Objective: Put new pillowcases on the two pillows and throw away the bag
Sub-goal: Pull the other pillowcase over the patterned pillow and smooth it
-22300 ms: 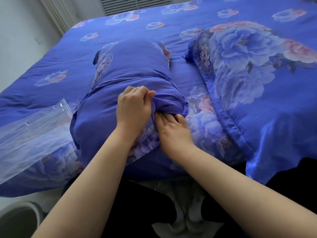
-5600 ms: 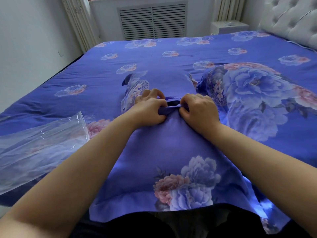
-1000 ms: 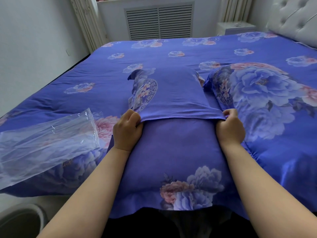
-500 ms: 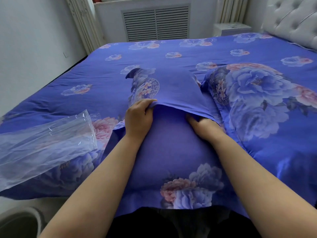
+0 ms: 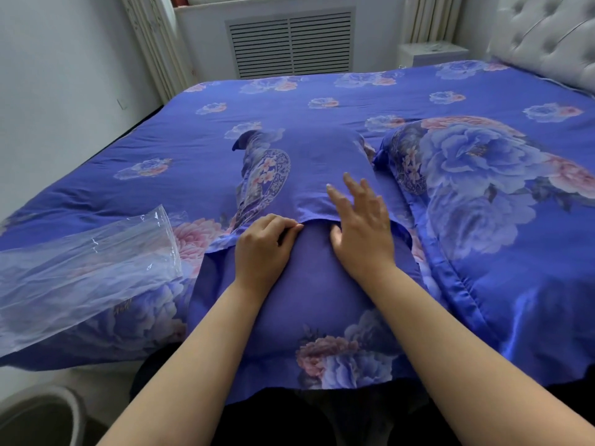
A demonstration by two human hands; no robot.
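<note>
Now right hand [image 5: 362, 230] out, flat on pillowcase flap [image 5: 325, 181], left hand [image 5: 262, 249] still pinching

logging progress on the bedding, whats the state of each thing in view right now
near pillow: in its case, flap edge not tucked
flap: lying over the pillow
second pillow: fully cased, on the bed
plastic bag: on the bed, not thrown away
left hand: pinches the flap edge
right hand: fingers straight, on the flap

Left hand [image 5: 262, 249] has its fingers [image 5: 286, 225] curled in a pinch; right hand [image 5: 362, 231] lies flat, fingers spread.
</note>
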